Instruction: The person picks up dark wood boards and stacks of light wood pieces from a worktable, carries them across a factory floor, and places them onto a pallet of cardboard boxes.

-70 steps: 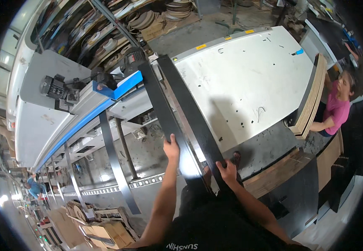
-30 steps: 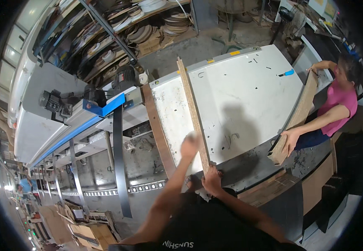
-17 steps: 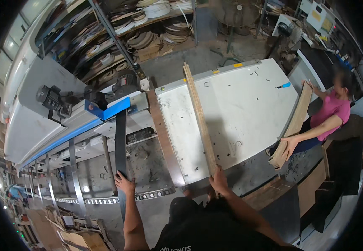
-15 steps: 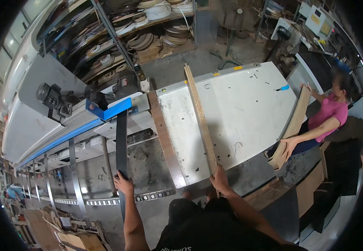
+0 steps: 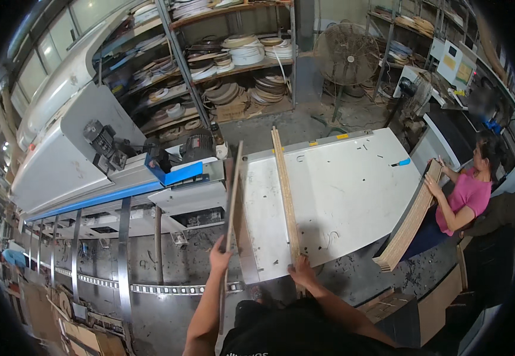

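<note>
My left hand (image 5: 219, 256) is closed round a long narrow board (image 5: 233, 204), which it holds on edge beside the left side of the white table (image 5: 352, 196). The board's far end rises toward the machine and its near end hangs below my hand. My right hand (image 5: 303, 273) grips the near end of a stack of long narrow strips (image 5: 285, 199) with raw, light brown edges. That stack lies across the tabletop from the far rail toward me. My right fingers are partly hidden by the hand itself.
On the left stands a white machine (image 5: 73, 127) with motors, a blue guard (image 5: 177, 173) and metal support bars (image 5: 125, 249). A blue-handled knife (image 5: 402, 162) lies on the table among scraps. At right a co-worker in a pink top (image 5: 471, 202) holds another stack of boards (image 5: 404, 228).
My left hand has brought the board right, away from the blue guard, and turned it on edge. My right hand stays at the stack. The co-worker's far hand grip has shifted, and my view has tilted up.
</note>
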The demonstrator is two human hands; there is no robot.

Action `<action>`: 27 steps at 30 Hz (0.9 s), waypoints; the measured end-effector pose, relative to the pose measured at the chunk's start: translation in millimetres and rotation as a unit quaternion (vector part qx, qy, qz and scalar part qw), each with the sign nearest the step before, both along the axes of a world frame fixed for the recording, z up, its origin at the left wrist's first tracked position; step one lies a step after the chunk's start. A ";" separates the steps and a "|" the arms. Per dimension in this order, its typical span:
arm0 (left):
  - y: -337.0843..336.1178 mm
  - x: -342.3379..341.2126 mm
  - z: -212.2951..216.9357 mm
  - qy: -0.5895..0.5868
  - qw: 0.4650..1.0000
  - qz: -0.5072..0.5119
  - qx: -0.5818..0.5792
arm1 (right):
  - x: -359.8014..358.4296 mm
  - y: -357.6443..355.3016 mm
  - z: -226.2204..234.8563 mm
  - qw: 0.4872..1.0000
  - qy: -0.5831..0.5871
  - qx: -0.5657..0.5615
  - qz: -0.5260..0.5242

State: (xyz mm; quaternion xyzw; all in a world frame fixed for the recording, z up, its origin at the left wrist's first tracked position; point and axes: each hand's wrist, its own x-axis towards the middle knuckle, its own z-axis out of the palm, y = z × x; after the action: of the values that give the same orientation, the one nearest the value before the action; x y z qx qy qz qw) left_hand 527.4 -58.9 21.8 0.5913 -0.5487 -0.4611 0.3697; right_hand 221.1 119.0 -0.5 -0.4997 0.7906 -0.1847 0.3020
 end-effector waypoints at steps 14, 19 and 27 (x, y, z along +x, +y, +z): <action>-50.1 -245.2 -11.5 0.052 0.985 -0.118 0.113 | -18.9 -8.0 -10.5 0.993 -0.119 -0.022 -0.008; -25.5 -243.1 -17.9 0.048 0.969 -0.185 0.155 | -19.9 -0.6 -5.0 0.991 -0.135 -0.011 -0.020; 26.1 -238.1 118.9 0.227 0.949 -0.216 0.041 | -14.0 15.1 -16.9 0.994 -0.031 -0.105 -0.013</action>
State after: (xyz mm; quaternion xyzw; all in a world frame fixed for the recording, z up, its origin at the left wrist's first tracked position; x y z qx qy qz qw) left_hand 289.3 -32.8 140.7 0.3531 -0.5457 -0.6742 0.3507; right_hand 207.1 134.1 -17.4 -0.5126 0.7635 -0.2860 0.2693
